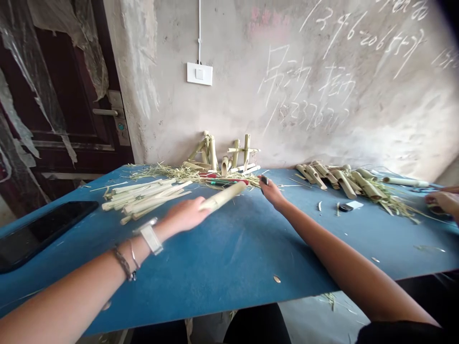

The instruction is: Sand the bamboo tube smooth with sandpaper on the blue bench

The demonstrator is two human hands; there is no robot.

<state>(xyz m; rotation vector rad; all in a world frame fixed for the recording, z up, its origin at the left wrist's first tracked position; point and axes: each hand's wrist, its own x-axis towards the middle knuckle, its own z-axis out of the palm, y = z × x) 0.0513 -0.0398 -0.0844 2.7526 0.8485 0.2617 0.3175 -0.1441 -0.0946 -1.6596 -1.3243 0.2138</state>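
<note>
My left hand is wrapped round the near end of a pale green bamboo piece, which points away to the right above the blue table. My right hand is closed on a small black object, possibly a handle; its kind does not show. Just beyond the bamboo's far end lie a red object and dark green pen-like sticks, partly under shavings. Split bamboo strips form a loose pile left of my left hand.
A black phone lies at the left. Bamboo frames stand against the wall amid shavings. Cut bamboo tubes are heaped back right, near a black-and-white item. Another person's hand is at the right edge.
</note>
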